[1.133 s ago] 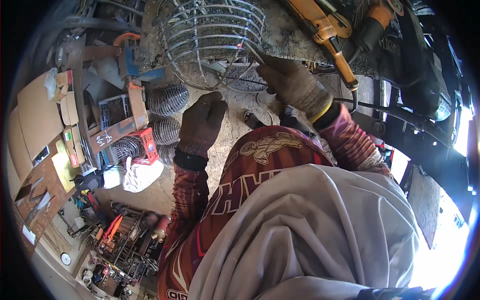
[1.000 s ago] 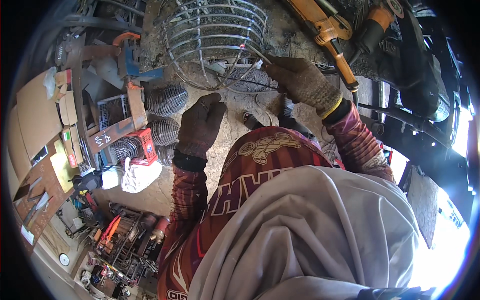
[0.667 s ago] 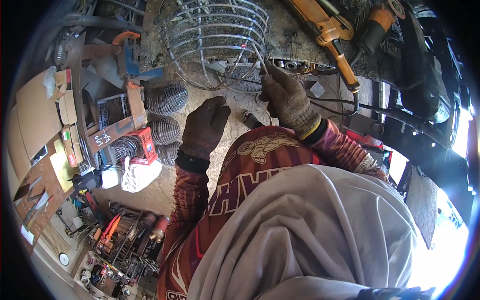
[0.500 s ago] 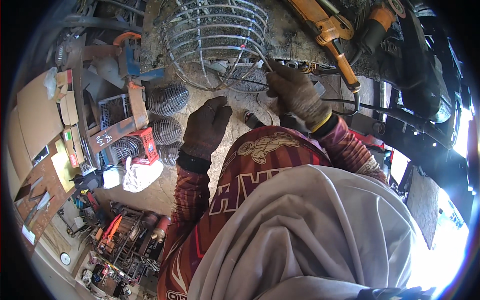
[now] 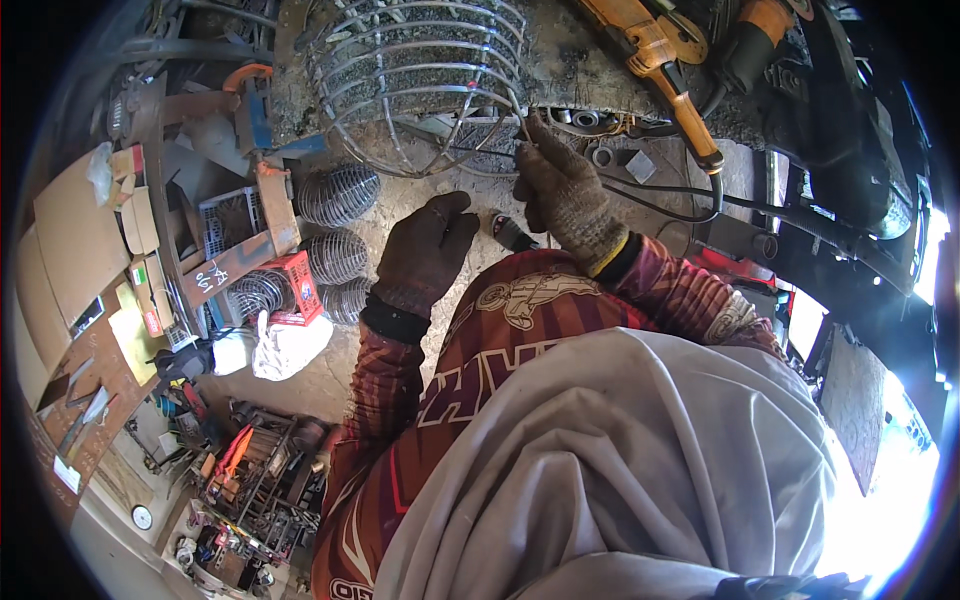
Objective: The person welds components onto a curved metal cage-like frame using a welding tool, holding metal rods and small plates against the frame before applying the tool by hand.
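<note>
A round wire cage (image 5: 425, 95) of bent metal rods lies on the workbench (image 5: 560, 65) in front of me, its rounded end jutting over the near edge. My right hand (image 5: 570, 195), in a soiled knit glove, is closed on a rod at the cage's right side; the fingertips are partly hidden. My left hand (image 5: 420, 250), in a dark glove, hangs just below the cage's near end, apart from it. Its fingers are curled in and nothing shows in them.
An orange angle grinder (image 5: 660, 70) lies at the bench's right, its black cable (image 5: 715, 205) looping down; a second orange power tool (image 5: 750, 45) lies beyond. Several wire coils (image 5: 338, 195) and a red crate (image 5: 295, 288) stand at left. Metal clutter (image 5: 260, 470) fills the lower left.
My right hand has shifted left and a little down, still at the cage's right side. The left hand has moved slightly right. The view has shifted slightly, so the cage appears further left.
</note>
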`<state>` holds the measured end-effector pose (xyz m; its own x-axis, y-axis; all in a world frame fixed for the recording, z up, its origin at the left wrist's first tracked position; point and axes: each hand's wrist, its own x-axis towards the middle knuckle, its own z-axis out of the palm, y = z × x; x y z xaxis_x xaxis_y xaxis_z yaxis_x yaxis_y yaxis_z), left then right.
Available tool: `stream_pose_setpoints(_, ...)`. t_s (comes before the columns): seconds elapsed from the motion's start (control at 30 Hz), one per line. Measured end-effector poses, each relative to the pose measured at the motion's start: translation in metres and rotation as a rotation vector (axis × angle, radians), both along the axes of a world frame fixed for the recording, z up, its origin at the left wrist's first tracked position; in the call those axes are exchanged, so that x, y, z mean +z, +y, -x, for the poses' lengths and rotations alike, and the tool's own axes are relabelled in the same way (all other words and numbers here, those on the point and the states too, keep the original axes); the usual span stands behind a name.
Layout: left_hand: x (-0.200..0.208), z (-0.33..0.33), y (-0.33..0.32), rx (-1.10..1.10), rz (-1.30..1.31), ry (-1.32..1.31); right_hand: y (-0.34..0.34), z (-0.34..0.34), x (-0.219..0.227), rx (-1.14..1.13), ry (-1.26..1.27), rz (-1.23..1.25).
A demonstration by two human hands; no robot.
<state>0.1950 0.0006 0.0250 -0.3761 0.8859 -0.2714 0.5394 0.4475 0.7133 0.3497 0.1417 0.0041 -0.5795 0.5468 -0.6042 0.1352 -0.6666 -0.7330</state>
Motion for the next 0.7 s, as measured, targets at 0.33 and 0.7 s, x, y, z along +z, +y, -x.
stream_pose_setpoints(0.33,-0.009,-0.002,0.001,-0.054,0.083,-0.040,-0.041,0.024,-0.010,-0.180,0.149,-0.105)
stream_pose_setpoints(0.7,0.000,-0.013,0.023,-0.156,0.004,0.007,-0.013,-0.024,-0.012,0.013,0.041,-0.112)
